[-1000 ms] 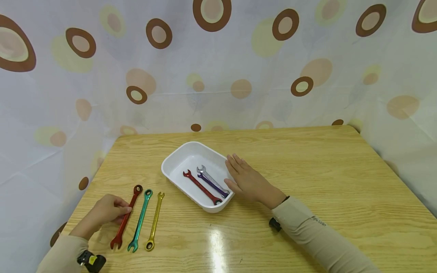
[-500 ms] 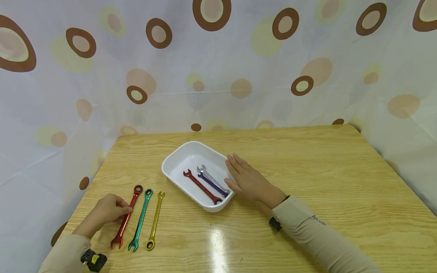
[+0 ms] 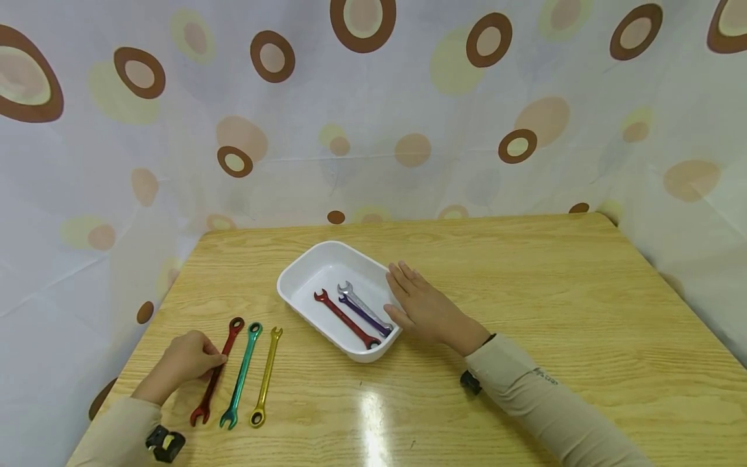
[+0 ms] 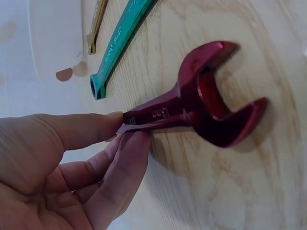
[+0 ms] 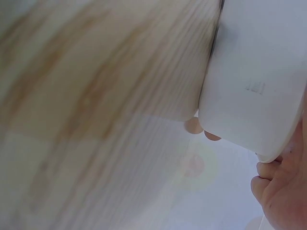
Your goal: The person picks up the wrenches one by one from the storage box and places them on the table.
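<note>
My left hand (image 3: 188,358) pinches a red combination wrench (image 3: 210,389) at mid-shaft, between thumb and fingers. Up close in the left wrist view, the red wrench's open end (image 4: 211,96) points away from the hand and "13mm" is stamped on its shaft. To its right lie a teal wrench (image 3: 242,374) and a yellow wrench (image 3: 267,375), roughly parallel. My right hand (image 3: 428,311), fingers straight, rests at the right rim of a white plastic bin (image 3: 312,267). Inside the bin are another red wrench (image 3: 345,318), a purple wrench (image 3: 358,311) and a silver wrench (image 3: 357,298).
The wooden tabletop (image 3: 525,279) extends to the right of the bin. A white curtain (image 3: 373,104) with brown and yellow circles hangs behind the table and along both sides. Black wrist cameras (image 3: 165,443) are strapped to the sleeves.
My left wrist and sleeve have shifted slightly to the right, while the fingers keep their pinch on the red wrench. The right hand and the bin stay in place.
</note>
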Motion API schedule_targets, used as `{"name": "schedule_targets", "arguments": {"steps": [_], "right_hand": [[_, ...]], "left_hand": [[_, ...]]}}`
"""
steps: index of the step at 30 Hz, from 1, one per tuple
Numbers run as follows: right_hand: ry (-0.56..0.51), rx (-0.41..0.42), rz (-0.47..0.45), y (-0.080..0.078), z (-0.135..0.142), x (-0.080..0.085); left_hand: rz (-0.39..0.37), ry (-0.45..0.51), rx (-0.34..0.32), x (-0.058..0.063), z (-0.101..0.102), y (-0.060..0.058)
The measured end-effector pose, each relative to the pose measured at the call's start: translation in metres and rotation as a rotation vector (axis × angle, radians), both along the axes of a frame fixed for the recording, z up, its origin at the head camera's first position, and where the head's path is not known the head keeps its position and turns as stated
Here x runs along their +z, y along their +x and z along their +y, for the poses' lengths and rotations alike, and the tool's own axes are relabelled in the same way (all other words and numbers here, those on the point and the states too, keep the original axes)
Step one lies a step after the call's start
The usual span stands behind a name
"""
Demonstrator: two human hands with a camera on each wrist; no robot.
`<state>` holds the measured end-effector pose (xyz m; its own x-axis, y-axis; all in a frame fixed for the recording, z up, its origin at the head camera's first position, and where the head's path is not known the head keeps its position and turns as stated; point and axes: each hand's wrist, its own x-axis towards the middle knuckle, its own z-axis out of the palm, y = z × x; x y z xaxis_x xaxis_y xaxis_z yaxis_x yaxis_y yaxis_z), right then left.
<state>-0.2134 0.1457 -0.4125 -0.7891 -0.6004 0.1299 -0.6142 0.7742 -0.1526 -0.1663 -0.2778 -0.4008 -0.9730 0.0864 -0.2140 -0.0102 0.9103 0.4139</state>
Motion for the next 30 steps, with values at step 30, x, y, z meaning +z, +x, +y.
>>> {"name": "schedule_targets", "arguments": {"steps": [30], "right_hand": [[0.007,-0.006,-0.009,0.0007,-0.001,0.002]], "left_hand": [[-0.1,0.048,0.012,0.0032,-0.0041,-0.0072]]}}
